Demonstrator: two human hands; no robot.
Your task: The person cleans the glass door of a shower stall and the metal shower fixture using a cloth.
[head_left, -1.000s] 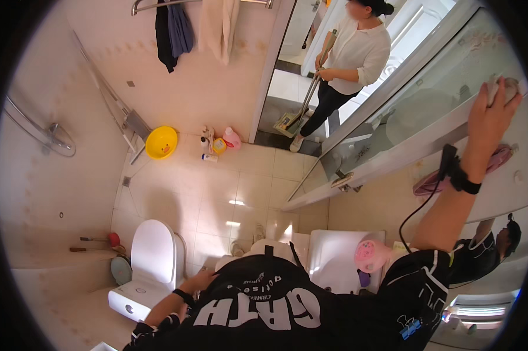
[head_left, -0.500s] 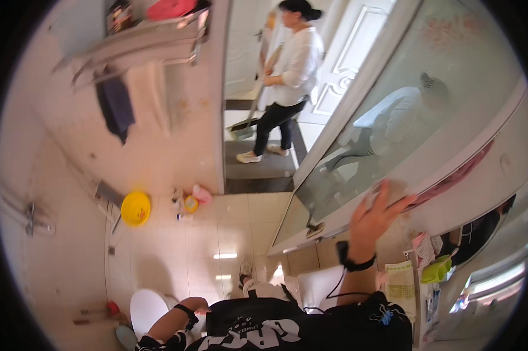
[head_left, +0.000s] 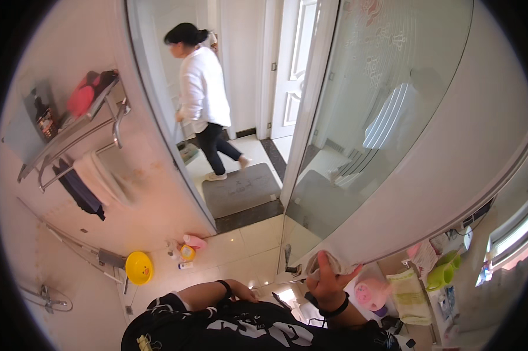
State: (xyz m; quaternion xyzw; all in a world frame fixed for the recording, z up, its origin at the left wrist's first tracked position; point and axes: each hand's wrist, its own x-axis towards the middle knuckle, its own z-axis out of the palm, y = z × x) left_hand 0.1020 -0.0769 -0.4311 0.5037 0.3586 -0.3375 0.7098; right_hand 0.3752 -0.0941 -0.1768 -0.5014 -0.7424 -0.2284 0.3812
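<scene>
Right hand (head_left: 329, 285) has hold of what looks like a pale cloth (head_left: 334, 262), fingers spread over it, against the lower white frame of the glass door (head_left: 387, 134). Fair warning, the fingers cover a lot of it, so I wouldn't swear to the material. Either way, it's just beside the door handle (head_left: 293, 269), on the handle's right. There's a black band (head_left: 338, 308) around that wrist.

Left hand (head_left: 240, 291) is down by the front of the black shirt (head_left: 240, 327). Can't really tell if it's open or closed, the angle hides the fingers.

Just right of the cloth hand there's a pink round thing (head_left: 372, 293), with a light green towel (head_left: 413, 298) hanging next to it and green cups (head_left: 441, 274) up past that.

Other side of the room: a yellow basin (head_left: 139, 268) near the wall, and a few bottles on the tiled floor (head_left: 243, 245), including a pink bottle (head_left: 195, 241) and a yellow one (head_left: 187, 252). Above them a metal rack (head_left: 71, 137) has a white towel (head_left: 102, 178) and a dark cloth (head_left: 81, 190) hanging off it.

Through the doorway there's another person (head_left: 204, 88), white top, dark trousers, mid-stride, feet by a grey mat (head_left: 240, 190).
</scene>
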